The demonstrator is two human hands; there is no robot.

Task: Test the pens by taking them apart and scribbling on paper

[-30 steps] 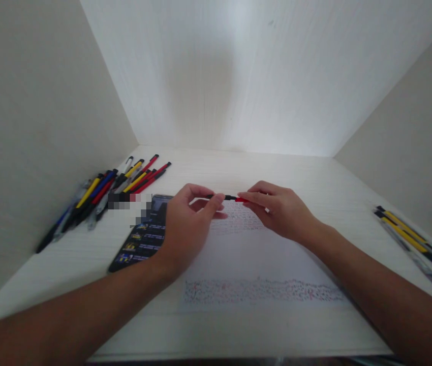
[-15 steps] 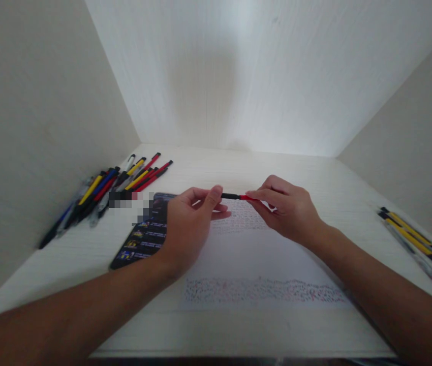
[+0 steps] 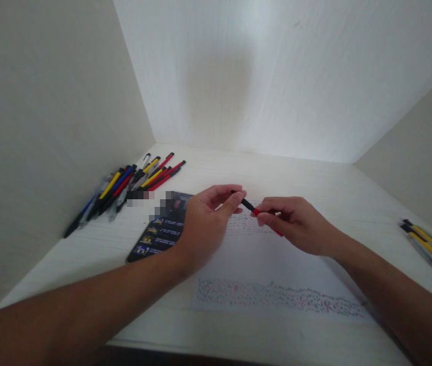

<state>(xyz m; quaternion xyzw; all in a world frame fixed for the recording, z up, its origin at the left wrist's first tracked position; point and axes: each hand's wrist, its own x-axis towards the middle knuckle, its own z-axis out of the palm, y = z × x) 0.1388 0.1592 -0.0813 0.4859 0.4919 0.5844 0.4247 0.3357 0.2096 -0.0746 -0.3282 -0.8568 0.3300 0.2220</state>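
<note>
Head view: left hand (image 3: 208,221), right hand (image 3: 303,224) on pen (image 3: 248,205), well inside desk edge (image 3: 162,347).

The left forearm (image 3: 97,304) and right forearm (image 3: 387,277) are both bare, tapering smoothly to 2 narrower, bare wrists (image 3: 178,262). The left grip (image 3: 206,218) and right grip (image 3: 300,221) are bare human hands with slim, round-tipped fingers (image 3: 223,190).

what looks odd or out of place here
A blocky, pixelated patch covers part of the phone and nearby pens; it looks like image masking, not a real object. Nothing visibly spilled or damaged stands out.
</note>
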